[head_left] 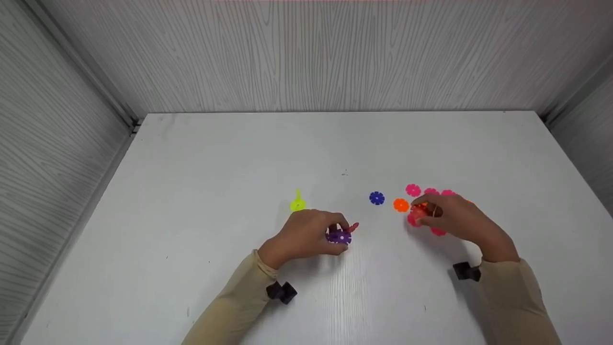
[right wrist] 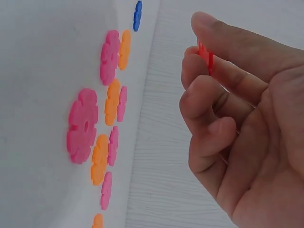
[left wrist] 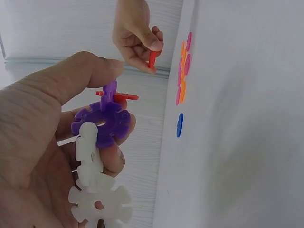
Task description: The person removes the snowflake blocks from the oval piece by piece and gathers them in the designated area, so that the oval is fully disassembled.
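Observation:
My left hand [head_left: 306, 235] grips a joined chain of notched snowflake discs. In the left wrist view the chain shows a purple disc [left wrist: 118, 126], a second purple one slotted upright, a red disc [left wrist: 128, 96] at its end and whitish discs [left wrist: 114, 204] by the palm. A yellow-green pair of discs [head_left: 298, 205] shows just beyond the left knuckles; whether it joins the chain I cannot tell. To the right, my right hand [head_left: 452, 218] pinches a red disc [right wrist: 206, 57] between thumb and forefinger, above the scattered discs and apart from the chain.
Several pink discs [right wrist: 83, 126] and orange discs [head_left: 401, 205] lie flat on the white table [head_left: 215, 167] around and below the right hand. A blue disc [head_left: 377, 198] lies between the hands, farther back. Wood-grain panels [head_left: 306, 57] border the table's back and sides.

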### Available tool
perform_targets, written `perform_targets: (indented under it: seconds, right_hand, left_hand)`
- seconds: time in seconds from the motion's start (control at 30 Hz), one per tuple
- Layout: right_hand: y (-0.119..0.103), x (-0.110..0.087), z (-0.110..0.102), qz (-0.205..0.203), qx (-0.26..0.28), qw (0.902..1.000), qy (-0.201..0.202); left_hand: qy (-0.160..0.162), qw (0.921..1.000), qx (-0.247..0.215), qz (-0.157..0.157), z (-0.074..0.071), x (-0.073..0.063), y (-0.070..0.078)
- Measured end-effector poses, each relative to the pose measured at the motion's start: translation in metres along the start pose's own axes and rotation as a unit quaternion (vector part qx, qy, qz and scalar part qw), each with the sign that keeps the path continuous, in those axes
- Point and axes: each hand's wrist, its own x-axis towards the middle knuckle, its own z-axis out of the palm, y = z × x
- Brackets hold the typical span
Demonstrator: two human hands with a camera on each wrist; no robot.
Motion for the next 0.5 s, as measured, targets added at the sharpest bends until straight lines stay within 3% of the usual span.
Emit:
perform_targets:
  seconds: [0.17, 0.5]
  right_hand:
    - [-0.001, 0.004, 0.004, 0.009, 0.018, 0.9995, -0.024]
    - [-0.004, 0.014, 0.024, -0.012, -0.019, 0.9987, -0.045]
  left_hand:
    - [0.0, 1.0, 0.001, 0.002, -0.001, 0.001, 0.0]
    - [-0.018, 0.9998, -0.002, -0.009, 0.003, 0.002, -0.002]
